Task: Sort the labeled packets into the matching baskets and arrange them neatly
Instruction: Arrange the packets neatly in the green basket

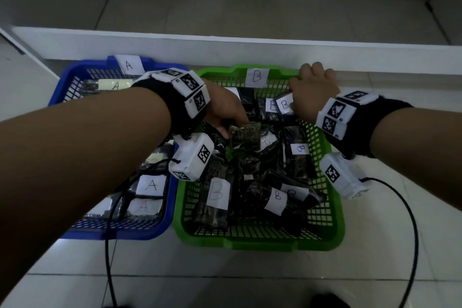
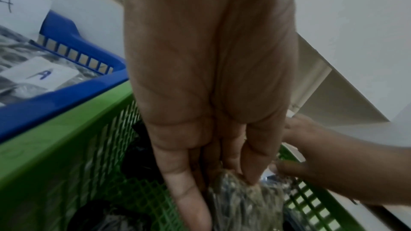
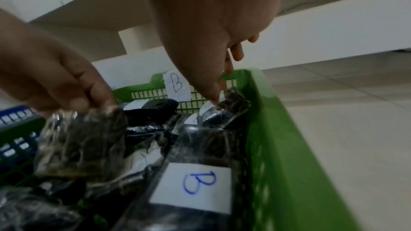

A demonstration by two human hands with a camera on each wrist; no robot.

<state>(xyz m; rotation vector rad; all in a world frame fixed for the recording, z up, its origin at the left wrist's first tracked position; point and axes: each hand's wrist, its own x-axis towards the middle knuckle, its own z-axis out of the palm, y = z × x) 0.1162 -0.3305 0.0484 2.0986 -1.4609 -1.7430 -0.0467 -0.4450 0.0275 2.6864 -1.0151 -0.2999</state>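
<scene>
Your left hand (image 1: pixel 222 107) is down inside the green basket (image 1: pixel 332 240), fingers (image 2: pixel 189 187) curled & pinching the top edge of a clear packet (image 1: pixel 245 139) w/ dark mottled contents; no label shows on the side facing you. That packet sits roughly mid-basket, on top of the other dark packets. Your right hand (image 1: pixel 312 92) is at the far right corner of the same basket, thumb & fingers (image 3: pixel 213 94) pinching the end of a B-labelled packet (image 1: pixel 285 104), which is tilted up against the basket wall. The basket's far rim carries a paper tag marked B (image 1: pixel 257 77). Around both hands lie more packets w/ B labels: one along the right wall (image 1: pixel 300 155), a big one at near left (image 1: pixel 217 197), two overlapping at near right (image 1: pixel 285 199). The pile is loose, packets at mixed angles. Just left, touching the green one, is the blue basket (image 1: pixel 162 230) w/ an A tag (image 1: pixel 128 65) on its far rim; inside are packets labelled A (image 1: pixel 151 185), partly hidden by your left forearm. Both baskets stand on the tiled floor (image 1: pixel 275 282), close to a white ledge (image 1: pixel 225 47). Black cables (image 1: pixel 412 232) run from the wrist units.
</scene>
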